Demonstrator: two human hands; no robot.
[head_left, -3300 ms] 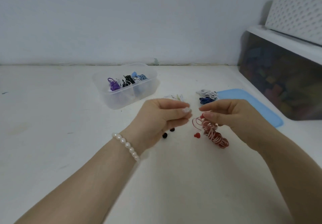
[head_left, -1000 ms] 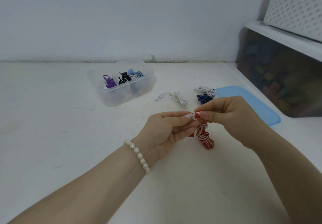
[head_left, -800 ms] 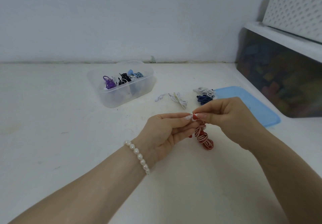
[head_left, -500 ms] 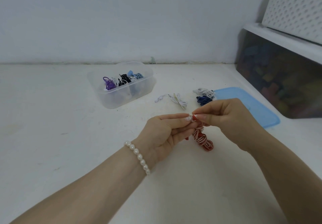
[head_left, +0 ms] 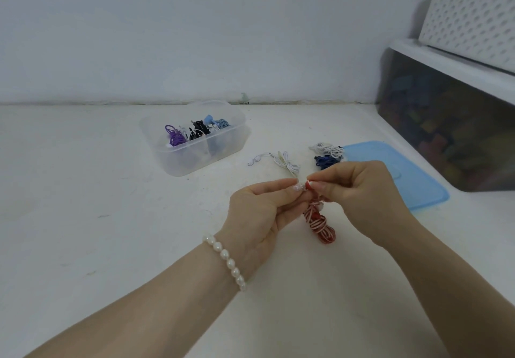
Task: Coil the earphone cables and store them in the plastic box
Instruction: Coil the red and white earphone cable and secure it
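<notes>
A red-and-white earphone cable bundle hangs coiled between my hands above the white table. My left hand and my right hand both pinch its top end, fingertips almost touching. The clear plastic box stands at the back left and holds purple, black, white and light-blue coiled earphones. On the table beyond my hands lie a white earphone cable, a white bundle and a dark blue bundle.
The box's blue lid lies flat to the right of my right hand. A large dark storage bin with a white perforated basket on top stands at the right edge. A wall closes the back.
The loose red loops have been wound into a tight bundle. My hands came together at its top end and the bundle hangs a little lower and closer to me.
</notes>
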